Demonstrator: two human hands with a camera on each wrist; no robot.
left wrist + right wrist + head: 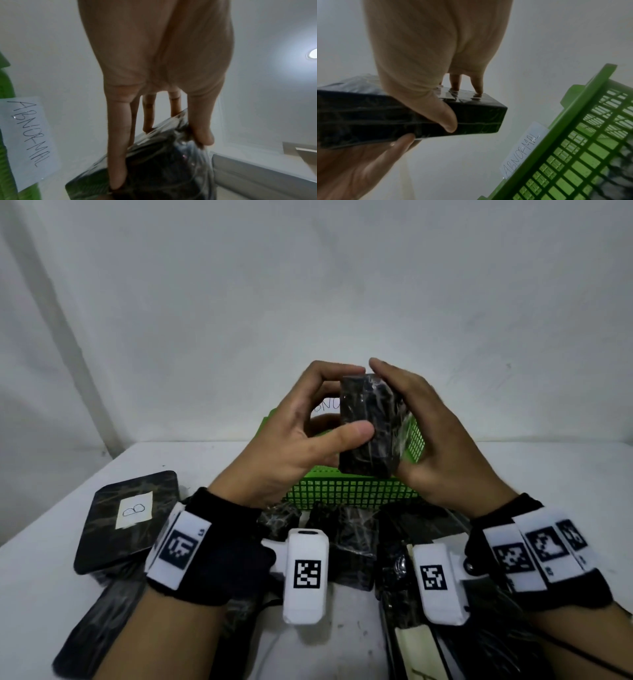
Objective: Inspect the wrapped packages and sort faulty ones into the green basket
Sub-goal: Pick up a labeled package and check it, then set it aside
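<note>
Both hands hold one black box-shaped package [371, 426] wrapped in wrinkled clear film, raised upright above the green basket [349, 491]. My left hand [291, 436] grips its left side, thumb across the front and fingers over the top. My right hand [431, 433] grips the right side, thumb low on the front edge. In the left wrist view my fingers [118, 155] press the package [163, 162]. The right wrist view has my thumb [436, 108] on the package [368, 115], with the basket [573, 155] and its "ABNORMAL" label [523, 150] beyond.
Several more black wrapped packages [352, 539] lie on the white table between basket and my wrists. A flat black package with a "B" label [128, 515] sits at the left. Long dark packages [96, 628] lie near the front edge. A wall stands close behind.
</note>
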